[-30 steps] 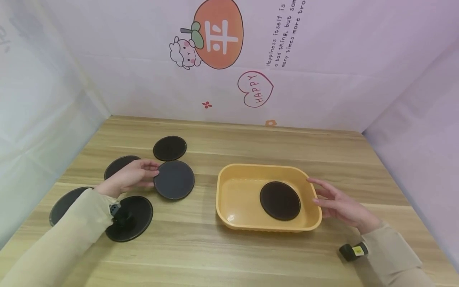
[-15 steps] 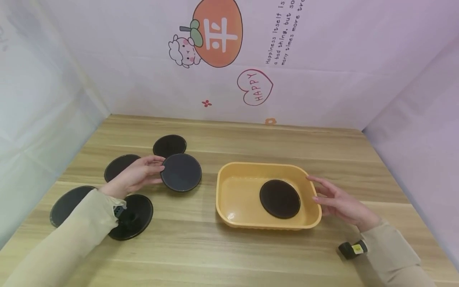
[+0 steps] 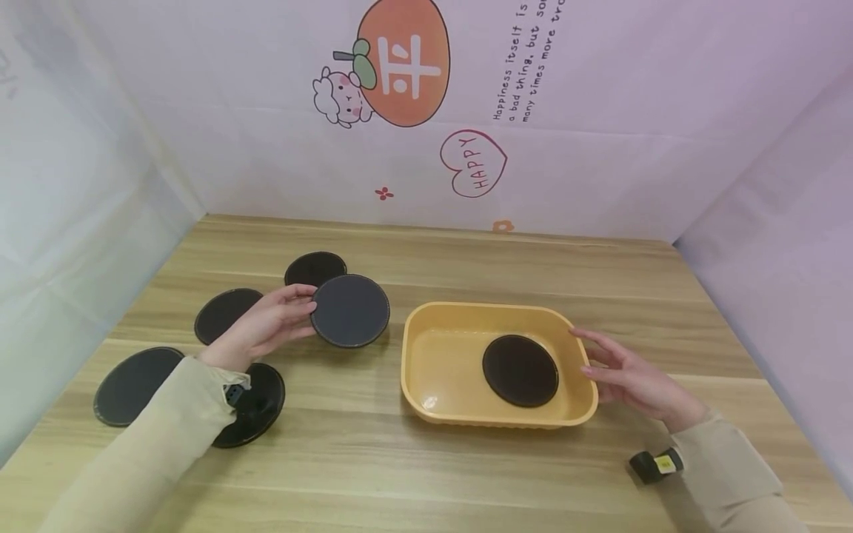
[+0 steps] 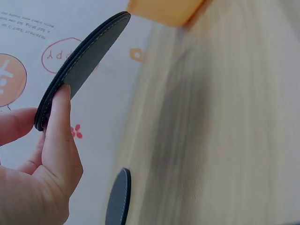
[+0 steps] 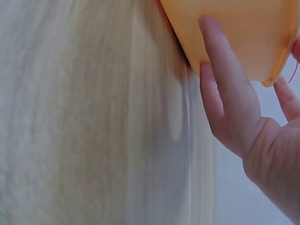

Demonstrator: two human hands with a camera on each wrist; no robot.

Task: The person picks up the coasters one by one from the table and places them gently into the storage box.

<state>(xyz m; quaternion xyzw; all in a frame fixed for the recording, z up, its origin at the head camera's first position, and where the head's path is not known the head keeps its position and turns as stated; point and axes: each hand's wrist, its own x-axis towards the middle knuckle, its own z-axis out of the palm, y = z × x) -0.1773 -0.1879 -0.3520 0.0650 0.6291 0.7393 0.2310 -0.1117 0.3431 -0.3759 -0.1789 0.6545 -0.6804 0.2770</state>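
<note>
My left hand (image 3: 276, 320) pinches a round black coaster (image 3: 350, 311) with a stitched edge at its left side. In the left wrist view this coaster (image 4: 86, 65) is tilted, with thumb and fingers on opposite faces and the tabletop below it. To the right stands a yellow plastic basin (image 3: 440, 370) with another black coaster (image 3: 520, 371) flat on its floor. My right hand (image 3: 643, 385) holds the basin's right side, two fingertips at the rim. From the right wrist view, other fingers (image 5: 229, 79) lie along the outer wall.
Several more black coasters lie on the wooden table (image 3: 426, 474) at the left: one at the back (image 3: 316, 267), one behind my left wrist (image 3: 226, 316), one at far left (image 3: 136, 386), one partly under my sleeve (image 3: 260, 407). A printed white sheet (image 3: 600, 178) hangs behind.
My left hand has lifted the coaster and carried it right and toward the back, now overlapping the rear coaster in view. The right hand and basin have stayed put.
</note>
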